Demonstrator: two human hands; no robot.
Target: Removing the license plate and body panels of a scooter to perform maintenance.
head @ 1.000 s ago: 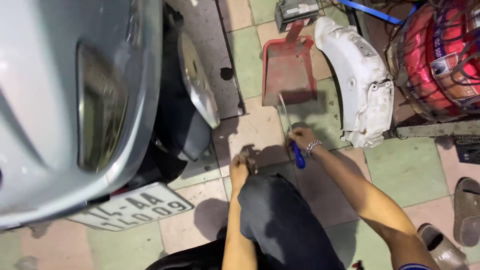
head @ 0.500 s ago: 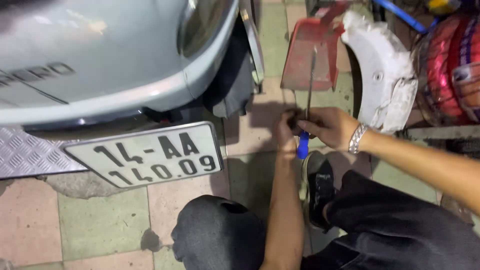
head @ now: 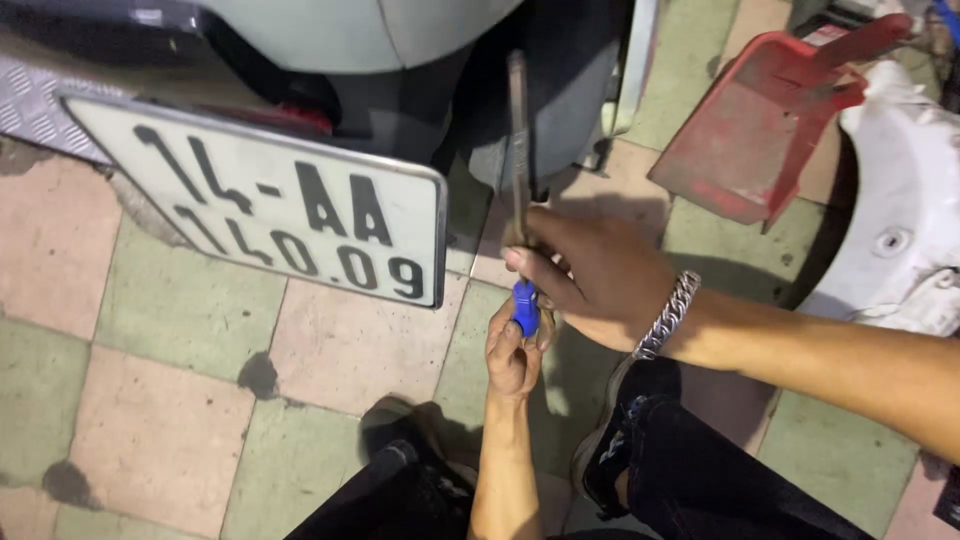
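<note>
Screwdriver (head: 520, 170) raised upright, gripped in both hands (head: 590, 275)

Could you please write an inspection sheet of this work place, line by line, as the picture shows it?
Surface: floor of pink and green square tiles, with dark stains.
Job's things: long metal screwdriver with a blue handle, shaft pointing up toward the grey scooter's rear.
Clutter: red plastic dustpan on the floor; white plastic body panel beside it.
Grippers: right hand, with a silver chain bracelet, grips the screwdriver; left hand touches the blue handle from below.
Cables: nothing seen.
Surroundings: white rectangular number plate on the scooter; the person's dark trousers at the bottom.
</note>
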